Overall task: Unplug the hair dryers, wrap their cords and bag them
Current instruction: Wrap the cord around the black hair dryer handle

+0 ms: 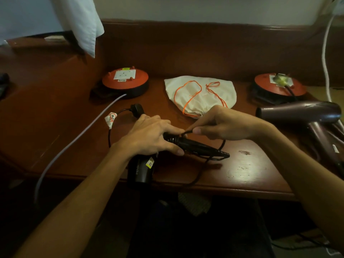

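Head view, item one: black hair dryer [186,145], lying on the worktop [251,170] near its front edge. The left hand [150,135] is closed over the handle where it meets the body, pinning the dryer down. The right hand [219,125] pinches the black cord [222,144] between thumb and fingers, just above the handle. A few turns already sit on the handle beside the left fingers.

Step in hand, as judged: wrapping the cord. To do it well, each turn should lie snug beside the last, with the left hand holding the dryer steady and the slack fed evenly (the cord trails off the front edge and loops back toward the plug [136,109], so it could snag).

Orientation: the handle's long axis runs left to right, slightly toward the viewer, its cord end pointing right. The barrel [140,169] points toward the viewer, overhanging the edge.

Item two: plug, free of any socket, resting on the worktop behind the left hand, a white tag [110,120] on its cord.

Item three: cloth bag [200,95] with orange drawstring, lying behind the hands.

Item four: second hair dryer [301,111], at the right, nozzle pointing left, seemingly plugged into the right reel [279,85].
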`<action>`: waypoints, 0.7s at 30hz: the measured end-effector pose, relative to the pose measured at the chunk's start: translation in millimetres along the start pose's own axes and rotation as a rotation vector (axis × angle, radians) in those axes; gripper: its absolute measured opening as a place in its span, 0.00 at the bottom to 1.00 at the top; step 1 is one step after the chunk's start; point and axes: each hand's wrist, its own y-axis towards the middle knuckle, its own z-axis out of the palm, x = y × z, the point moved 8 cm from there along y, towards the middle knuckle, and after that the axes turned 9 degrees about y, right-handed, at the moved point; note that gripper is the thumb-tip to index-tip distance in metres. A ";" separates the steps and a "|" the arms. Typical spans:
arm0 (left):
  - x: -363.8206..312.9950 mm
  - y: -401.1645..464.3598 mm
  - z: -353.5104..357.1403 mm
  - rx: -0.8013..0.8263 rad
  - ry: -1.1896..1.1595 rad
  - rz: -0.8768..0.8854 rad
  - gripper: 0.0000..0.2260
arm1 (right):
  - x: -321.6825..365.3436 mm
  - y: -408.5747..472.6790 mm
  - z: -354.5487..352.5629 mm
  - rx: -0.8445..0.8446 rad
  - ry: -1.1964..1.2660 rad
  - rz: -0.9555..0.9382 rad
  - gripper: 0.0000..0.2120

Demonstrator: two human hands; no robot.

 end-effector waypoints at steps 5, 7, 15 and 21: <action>16.8 -11.3 -9.2 -0.130 -0.289 -0.084 0.30 | -16.7 -7.4 -16.3 -0.108 0.115 0.068 0.09; 17.0 -14.4 -11.1 -0.157 -0.332 -0.087 0.29 | -27.5 -9.5 -20.4 -0.205 0.114 0.106 0.13; 13.2 -6.3 -8.5 -0.113 -0.247 -0.105 0.36 | 15.7 -25.1 -24.7 -0.296 -0.234 0.096 0.10; 20.8 -4.2 -4.1 -0.133 -0.466 -0.067 0.29 | 33.5 -41.7 13.9 0.089 -0.039 0.147 0.12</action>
